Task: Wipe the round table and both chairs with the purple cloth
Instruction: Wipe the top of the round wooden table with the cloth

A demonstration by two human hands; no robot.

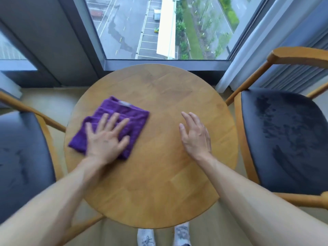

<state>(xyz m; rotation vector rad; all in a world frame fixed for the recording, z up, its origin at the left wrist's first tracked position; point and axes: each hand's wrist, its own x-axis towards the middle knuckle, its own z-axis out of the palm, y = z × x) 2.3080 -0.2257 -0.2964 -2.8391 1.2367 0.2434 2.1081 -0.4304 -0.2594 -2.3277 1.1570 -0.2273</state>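
I have my left hand (106,139) laid flat on the purple cloth (113,125), fingers straight and spread, pressing it to the table (159,183) rather than gripping it. That flat palm looks chosen to put weight across the folded pad so it drags evenly over the wood; the blur over the fingers suggests the stroke is under way. The cloth sits on the left half of the tabletop, its far corners sticking out beyond my fingertips and its near edge tucked under the heel of my palm.

My right hand (195,137) holds nothing. Its fingers are loosely extended just above or barely on the wood, to the right of the cloth and well apart from it. I cannot tell whether it truly touches. I judge it is there for balance.

For room: to the left of my pressing hand the cloth's corner lies near the table's rim, so little stroke remains that way before it overhangs toward the left chair (23,157). Ahead and to the right the bare wood runs open up to the window (159,29) side and across toward the right chair (284,139). Both dark seats stand close against the rim and look not yet wiped.
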